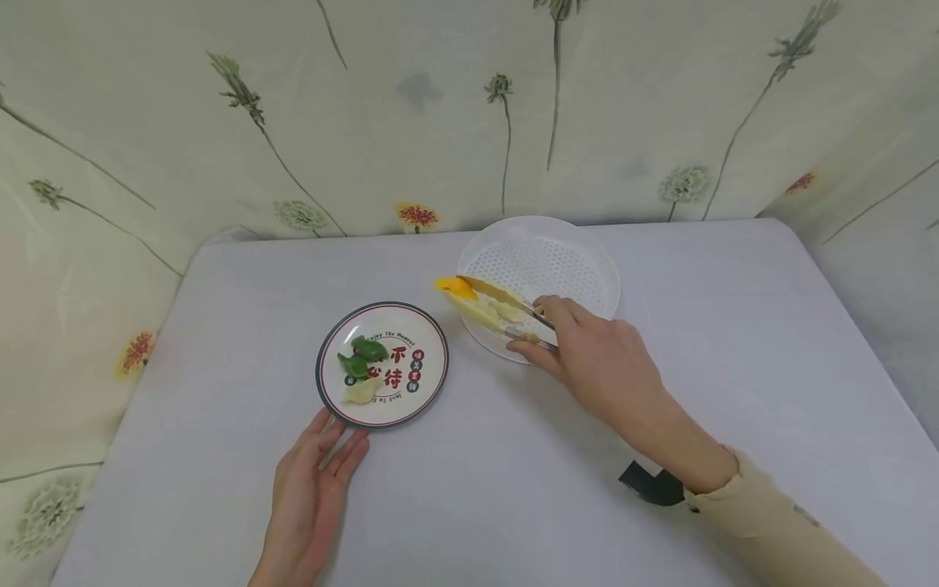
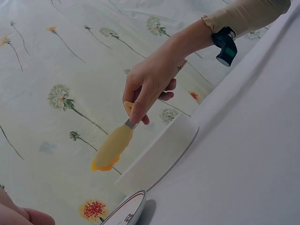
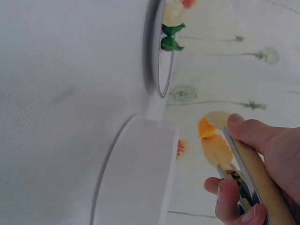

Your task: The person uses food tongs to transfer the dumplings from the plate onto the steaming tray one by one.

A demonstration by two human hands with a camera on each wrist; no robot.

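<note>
A: What is the right hand (image 1: 601, 359) doing?

B: Gripping the tongs (image 1: 473, 308), with the thumb on one arm and fingers on the other.

A: And the tongs, what have they got?

B: An orange piece (image 1: 456, 286), caught at the tips. From the head it overlaps the left rim of the basket (image 1: 543, 259); the left wrist view shows it up in the air, clear of the basket's wall.

A: Is there anything else between the tongs' arms?

B: Something pale shows there, but I can't tell whether it lies in the basket or belongs to the tongs.

A: What about the left hand (image 1: 308, 489)?

B: Its fingers are loose, nearly straight, and they touch the near edge of the plate (image 1: 433, 342).

A: What's on the plate?

B: Two green pieces (image 1: 370, 349) and a pale piece (image 1: 363, 391), close together on its left half. The plate is left of the basket, apart from it, and both rest on the white surface (image 1: 469, 497).

A: And around that?

B: A flowered cloth (image 1: 440, 106) behind, and a dark band (image 2: 225, 46) on the right wrist, beside the beige sleeve (image 1: 770, 522).
</note>
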